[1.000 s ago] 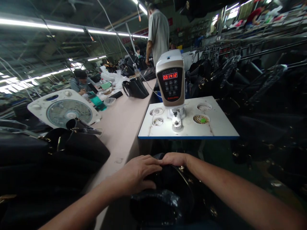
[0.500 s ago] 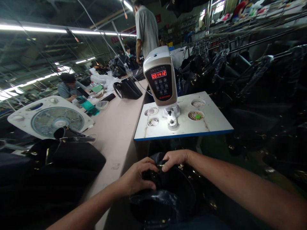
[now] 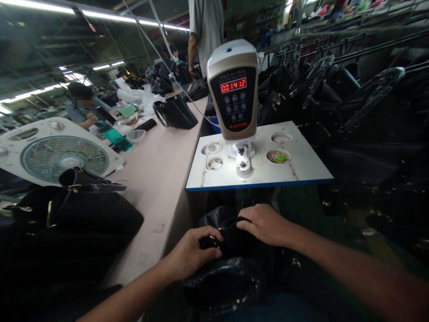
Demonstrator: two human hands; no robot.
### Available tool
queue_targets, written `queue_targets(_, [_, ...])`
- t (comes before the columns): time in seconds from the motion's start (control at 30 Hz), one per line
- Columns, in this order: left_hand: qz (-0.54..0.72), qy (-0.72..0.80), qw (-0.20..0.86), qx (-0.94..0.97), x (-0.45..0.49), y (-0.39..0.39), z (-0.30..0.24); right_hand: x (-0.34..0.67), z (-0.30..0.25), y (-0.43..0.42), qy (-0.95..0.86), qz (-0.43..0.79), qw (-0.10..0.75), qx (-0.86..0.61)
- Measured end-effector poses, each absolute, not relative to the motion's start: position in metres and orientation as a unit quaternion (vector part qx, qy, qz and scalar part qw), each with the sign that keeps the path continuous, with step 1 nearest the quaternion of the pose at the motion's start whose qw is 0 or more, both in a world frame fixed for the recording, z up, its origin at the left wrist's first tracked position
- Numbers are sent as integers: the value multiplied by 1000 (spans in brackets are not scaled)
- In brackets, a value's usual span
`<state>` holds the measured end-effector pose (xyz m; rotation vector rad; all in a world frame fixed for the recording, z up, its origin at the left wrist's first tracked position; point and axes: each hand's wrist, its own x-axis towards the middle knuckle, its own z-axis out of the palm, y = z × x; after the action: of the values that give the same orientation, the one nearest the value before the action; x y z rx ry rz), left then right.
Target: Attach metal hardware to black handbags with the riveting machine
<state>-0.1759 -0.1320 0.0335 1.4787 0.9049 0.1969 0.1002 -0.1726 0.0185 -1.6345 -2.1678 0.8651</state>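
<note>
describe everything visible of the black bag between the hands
The black bag looks like smooth leather, with soft folds toward its far end. A looped handle, seemingly wrapped in clear plastic, arches on the near side, and a gold-toned glint shows by the left hand. The right hand pinches an edge; the left curls against it, its grip partly hidden. The bag is nearer than the white board, beside the pale table; its lower part is lost in shadow.

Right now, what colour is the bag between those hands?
The bag is black; the head view shows it.
</note>
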Motion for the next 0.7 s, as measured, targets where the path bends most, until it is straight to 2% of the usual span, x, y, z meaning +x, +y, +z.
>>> queue_targets(0.13, [89,406,696,586,-168,-134,43,129,25,-141,-733,456,189,-468])
queue_targets(0.23, [181,412,738,503,-151,-133,50,145,48,-109,-725,494,194,-439])
queue_targets(0.33, [316,398,769,389,-129,-138,54,141,58,-93,-769,395,229,-447])
queue_targets(0.43, [379,412,764,321,-114,-149,52,124,42,-108,-834,167,294,-437])
queue_targets(0.5, [387,430,757,303,-111,-157,48,115,26,-128,-839,56,337,-423])
queue_targets(0.6, [390,437,749,309,-113,-167,44,112,16,-158,-848,2,351,-396])
queue_targets(0.7, [403,444,732,322,-115,-173,46,119,28,-179,-881,-1,287,-376])
